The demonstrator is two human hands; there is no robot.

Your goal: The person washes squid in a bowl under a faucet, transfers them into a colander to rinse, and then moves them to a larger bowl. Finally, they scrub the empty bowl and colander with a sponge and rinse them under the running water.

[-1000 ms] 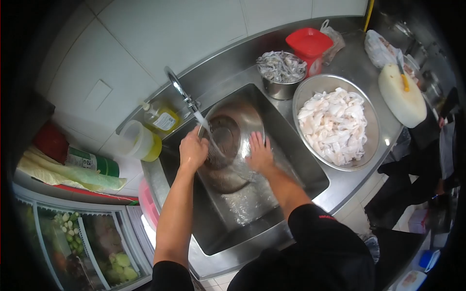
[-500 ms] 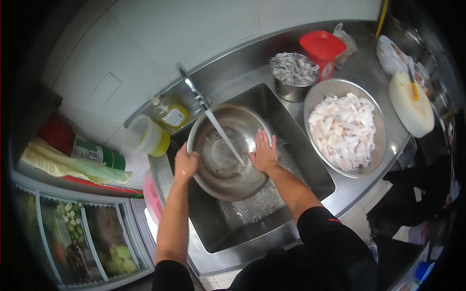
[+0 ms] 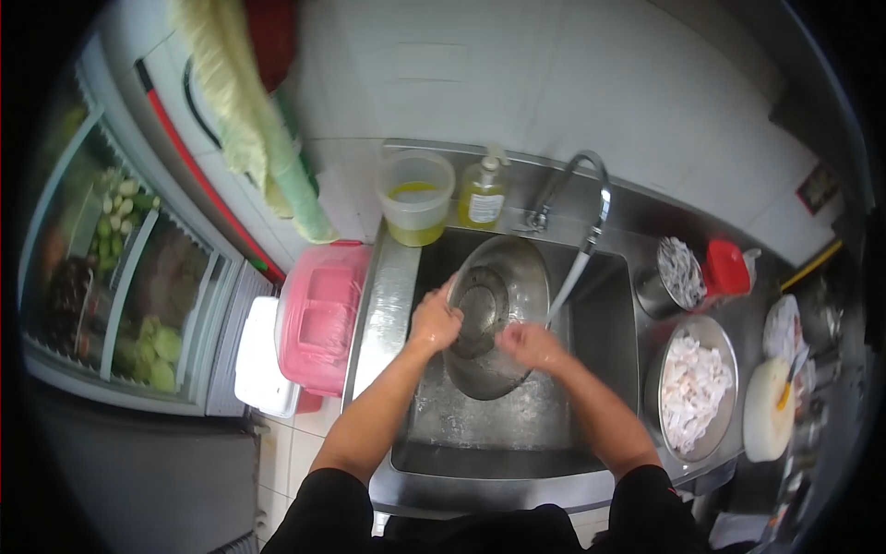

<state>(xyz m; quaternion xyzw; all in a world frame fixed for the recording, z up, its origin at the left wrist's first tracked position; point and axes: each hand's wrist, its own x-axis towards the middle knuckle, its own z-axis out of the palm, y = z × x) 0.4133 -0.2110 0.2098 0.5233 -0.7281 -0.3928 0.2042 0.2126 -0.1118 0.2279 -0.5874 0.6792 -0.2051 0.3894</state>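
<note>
A wide steel bowl (image 3: 494,300) is tilted on its side inside the sink (image 3: 604,388). My left hand (image 3: 437,319) is wrapped round its left rim. My right hand (image 3: 535,346), smeared by motion, is over the lower right part of the bowl with its fingers bent inward. From the arched faucet (image 3: 604,198), a stream of water (image 3: 568,286) runs down along the bowl's right side. Shallow water wets the sink floor below the bowl.
Right of the sink stand a bowl (image 3: 727,415) of white pieces, a pot (image 3: 652,297) of greyish strips, a red container (image 3: 724,268), and a knife (image 3: 784,397) on a white board (image 3: 764,429). Behind are a soap bottle (image 3: 483,198) and plastic tub (image 3: 415,222); left, a pink bin (image 3: 318,319).
The bowl has tipped from nearly level to steeply tilted. My right hand has gone from flat and spread at the bowl's edge to bent fingers. The view has swung left.
</note>
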